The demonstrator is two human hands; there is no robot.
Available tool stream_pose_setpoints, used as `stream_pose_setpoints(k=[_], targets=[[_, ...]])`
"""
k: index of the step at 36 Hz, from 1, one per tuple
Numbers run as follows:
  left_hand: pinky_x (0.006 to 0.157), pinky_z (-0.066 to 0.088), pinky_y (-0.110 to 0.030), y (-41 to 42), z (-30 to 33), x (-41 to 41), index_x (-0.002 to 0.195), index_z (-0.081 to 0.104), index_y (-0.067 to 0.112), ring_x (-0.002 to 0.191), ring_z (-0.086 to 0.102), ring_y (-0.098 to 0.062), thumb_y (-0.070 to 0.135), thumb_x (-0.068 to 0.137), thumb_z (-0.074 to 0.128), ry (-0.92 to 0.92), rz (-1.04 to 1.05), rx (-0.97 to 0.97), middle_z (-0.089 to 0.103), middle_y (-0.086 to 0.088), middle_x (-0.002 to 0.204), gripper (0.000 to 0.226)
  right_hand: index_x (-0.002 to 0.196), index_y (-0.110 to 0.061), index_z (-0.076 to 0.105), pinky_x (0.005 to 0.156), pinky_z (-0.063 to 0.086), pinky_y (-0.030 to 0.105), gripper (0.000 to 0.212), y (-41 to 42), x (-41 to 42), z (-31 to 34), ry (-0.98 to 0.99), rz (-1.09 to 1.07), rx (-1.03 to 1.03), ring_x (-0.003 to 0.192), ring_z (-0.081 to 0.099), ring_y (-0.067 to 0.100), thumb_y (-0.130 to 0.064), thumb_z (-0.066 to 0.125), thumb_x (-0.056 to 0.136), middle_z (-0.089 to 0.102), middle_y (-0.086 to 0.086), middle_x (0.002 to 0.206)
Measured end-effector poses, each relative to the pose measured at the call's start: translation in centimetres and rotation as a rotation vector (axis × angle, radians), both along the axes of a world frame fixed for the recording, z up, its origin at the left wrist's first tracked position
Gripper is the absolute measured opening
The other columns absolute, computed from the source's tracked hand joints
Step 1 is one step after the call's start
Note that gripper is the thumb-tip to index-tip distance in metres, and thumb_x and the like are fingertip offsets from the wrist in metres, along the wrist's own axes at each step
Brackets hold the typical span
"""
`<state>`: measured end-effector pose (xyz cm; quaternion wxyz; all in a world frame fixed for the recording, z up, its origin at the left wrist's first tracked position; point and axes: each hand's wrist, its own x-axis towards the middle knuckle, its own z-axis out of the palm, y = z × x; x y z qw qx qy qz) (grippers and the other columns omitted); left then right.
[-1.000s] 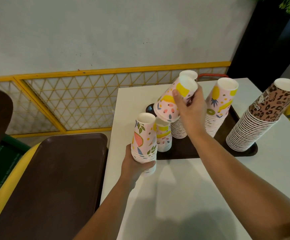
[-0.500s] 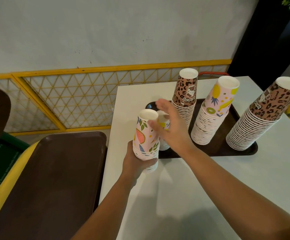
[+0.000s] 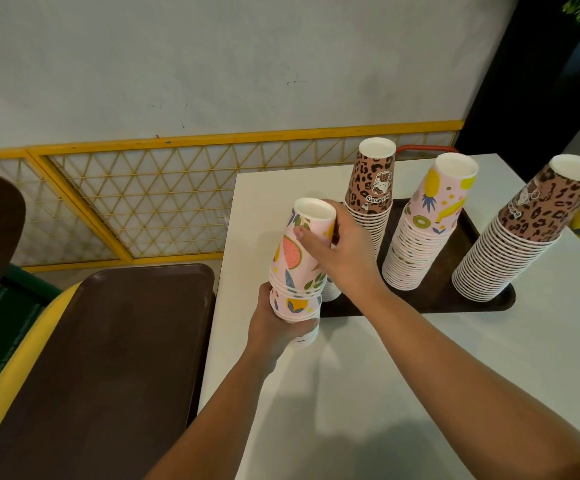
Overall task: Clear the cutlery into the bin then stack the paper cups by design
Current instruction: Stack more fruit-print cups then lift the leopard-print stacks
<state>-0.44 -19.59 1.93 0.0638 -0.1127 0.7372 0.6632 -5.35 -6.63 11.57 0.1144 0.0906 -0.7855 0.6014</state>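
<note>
My left hand (image 3: 274,327) grips the bottom of a short stack of upside-down pink fruit-print cups (image 3: 295,268), held above the white table (image 3: 368,375). My right hand (image 3: 344,254) curls round the top cup of that stack. A small cup stack (image 3: 332,291) on the tray is mostly hidden behind my hands. On the dark tray (image 3: 455,303) stand a leopard-print stack (image 3: 370,199), a tall pink fruit-print stack (image 3: 427,230) and a second tall leopard-print stack (image 3: 524,237). No cutlery or bin is in view.
A second brown tray (image 3: 108,358) lies on a yellow seat to the left of the table. A yellow lattice railing (image 3: 143,202) runs along the wall behind. A red handle (image 3: 423,149) shows beyond the table's far edge.
My right hand came back from the rear stacks with pink cups and set them onto the stack in my left hand, where it now grips the top cup.
</note>
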Motion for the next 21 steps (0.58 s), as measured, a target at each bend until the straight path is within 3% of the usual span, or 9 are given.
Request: stream_pose_setpoints(k=[5, 9, 12, 16, 21], targets=[[0.072, 0.048, -0.019, 0.18, 0.06, 0.03, 0.107, 0.049, 0.034, 0.093, 0.063, -0.005, 0.025, 0.037, 0.086, -0.006, 0.015, -0.023, 0.067, 0.013, 0.1, 0.079, 0.115, -0.017, 0.056, 0.077, 0.055, 0.027, 0.037, 0.38, -0.18, 0.58, -0.019, -0.038, -0.066, 0.093, 0.064, 0.007, -0.029, 0.067, 0.083, 0.067, -0.004, 0.102], [0.075, 0.05, -0.021, 0.25, 0.08, 0.03, 0.106, 0.048, 0.037, 0.096, 0.063, -0.006, 0.029, 0.035, 0.086, -0.004, 0.003, -0.015, 0.066, 0.013, 0.103, 0.081, 0.116, -0.016, 0.055, 0.079, 0.055, 0.031, 0.039, 0.57, -0.28, 0.6, -0.037, -0.011, -0.067, 0.096, 0.063, 0.01, -0.029, 0.069, 0.081, 0.066, -0.003, 0.104], [0.083, 0.053, -0.027, 0.3, 0.12, -0.02, 0.106, 0.048, 0.04, 0.1, 0.062, -0.005, 0.035, 0.032, 0.083, 0.002, -0.006, -0.001, 0.066, 0.015, 0.106, 0.082, 0.113, -0.018, 0.055, 0.076, 0.054, 0.023, 0.041, 0.37, -0.11, 0.39, -0.049, -0.002, -0.066, 0.094, 0.061, 0.005, -0.029, 0.073, 0.078, 0.064, -0.006, 0.102], [0.077, 0.05, -0.022, 0.33, 0.21, -0.16, 0.105, 0.048, 0.039, 0.1, 0.062, -0.006, 0.033, 0.032, 0.085, 0.001, 0.004, 0.003, 0.065, 0.014, 0.107, 0.082, 0.105, -0.023, 0.051, 0.065, 0.047, 0.007, 0.045, 0.11, 0.12, 0.6, -0.069, 0.005, -0.065, 0.08, 0.057, -0.011, -0.03, 0.079, 0.07, 0.06, -0.015, 0.093], [0.077, 0.05, -0.023, 0.37, 0.24, -0.3, 0.107, 0.048, 0.041, 0.099, 0.062, -0.005, 0.028, 0.035, 0.086, -0.003, -0.006, -0.004, 0.065, 0.015, 0.108, 0.082, 0.105, -0.023, 0.052, 0.064, 0.047, 0.009, 0.046, -0.12, -0.01, 0.56, -0.073, 0.008, -0.035, 0.083, 0.06, -0.001, -0.035, 0.079, 0.07, 0.063, -0.009, 0.095]])
